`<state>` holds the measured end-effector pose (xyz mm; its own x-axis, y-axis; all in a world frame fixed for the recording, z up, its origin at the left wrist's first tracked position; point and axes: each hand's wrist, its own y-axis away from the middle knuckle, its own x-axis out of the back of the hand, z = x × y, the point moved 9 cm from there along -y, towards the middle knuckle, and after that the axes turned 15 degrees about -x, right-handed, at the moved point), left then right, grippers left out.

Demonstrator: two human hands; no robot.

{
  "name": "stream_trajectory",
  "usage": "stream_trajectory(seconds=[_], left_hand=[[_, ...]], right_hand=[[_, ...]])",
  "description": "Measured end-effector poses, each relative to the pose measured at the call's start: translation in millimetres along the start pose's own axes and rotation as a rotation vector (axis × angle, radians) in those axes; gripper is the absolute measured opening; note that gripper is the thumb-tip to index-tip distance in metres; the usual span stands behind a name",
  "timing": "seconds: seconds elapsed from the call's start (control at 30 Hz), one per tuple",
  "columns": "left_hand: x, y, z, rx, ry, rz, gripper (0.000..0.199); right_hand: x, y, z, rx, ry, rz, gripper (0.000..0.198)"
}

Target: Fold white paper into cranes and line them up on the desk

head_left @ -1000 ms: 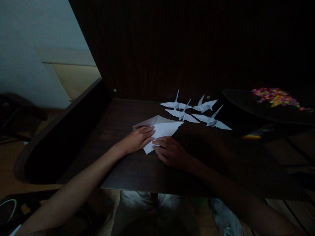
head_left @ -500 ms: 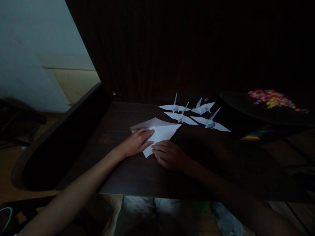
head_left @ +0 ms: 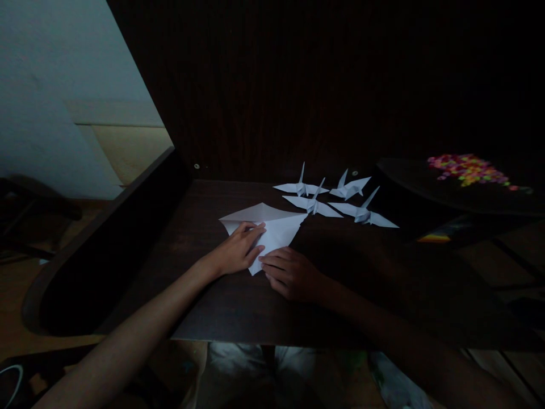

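A partly folded sheet of white paper (head_left: 279, 230) lies on the dark wooden desk, with creases and a pointed corner towards me. Resting on its left part is my left hand (head_left: 239, 249), fingers stretched out and thumb apart, pressing the paper down. My right hand (head_left: 292, 274) is closed at the lower right edge, its bent fingertips on the paper; the thumb is mostly hidden. Behind the sheet stand several folded paper cranes, among them a front left crane (head_left: 313, 205) and a front right crane (head_left: 363, 215).
A dark side panel (head_left: 102, 244) rises at the desk's left end, and a dark back panel (head_left: 272, 91) stands behind the cranes. To the right, a heap of small colourful pieces (head_left: 470, 169) sits on a dark raised surface. The desk's front edge (head_left: 272, 343) runs above my lap.
The paper has shifted and turned slightly to the left under my hands. My right hand has moved a little down and left. The cranes stay in place; the view has tilted slightly.
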<state>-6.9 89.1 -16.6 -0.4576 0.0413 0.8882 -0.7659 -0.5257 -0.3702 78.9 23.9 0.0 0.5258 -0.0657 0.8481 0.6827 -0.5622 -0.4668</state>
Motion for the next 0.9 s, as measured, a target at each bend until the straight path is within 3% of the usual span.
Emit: stream_trajectory(seconds=[0.3, 0.53, 0.73, 0.9], left_hand=[[2.3, -4.1, -2.1, 0.054, 0.036, -0.005, 0.045], [4.0, -5.2, 1.8, 0.003, -0.02, -0.038, 0.04], [6.0, -5.6, 11.0, -0.133, -0.051, -0.065, 0.029], [5.0, -4.8, 11.1, -0.133, -0.08, -0.092, 0.031]], right_hand=[[-1.4, 0.4, -4.7, 0.029, -0.021, -0.013, 0.019], [-4.8, 1.4, -6.0, 0.036, -0.008, -0.041, 0.025], [-8.1, 0.6, -8.3, 0.023, 0.018, -0.081, 0.023], [-8.6, 1.3, -9.7, 0.025, 0.039, -0.105, 0.026]])
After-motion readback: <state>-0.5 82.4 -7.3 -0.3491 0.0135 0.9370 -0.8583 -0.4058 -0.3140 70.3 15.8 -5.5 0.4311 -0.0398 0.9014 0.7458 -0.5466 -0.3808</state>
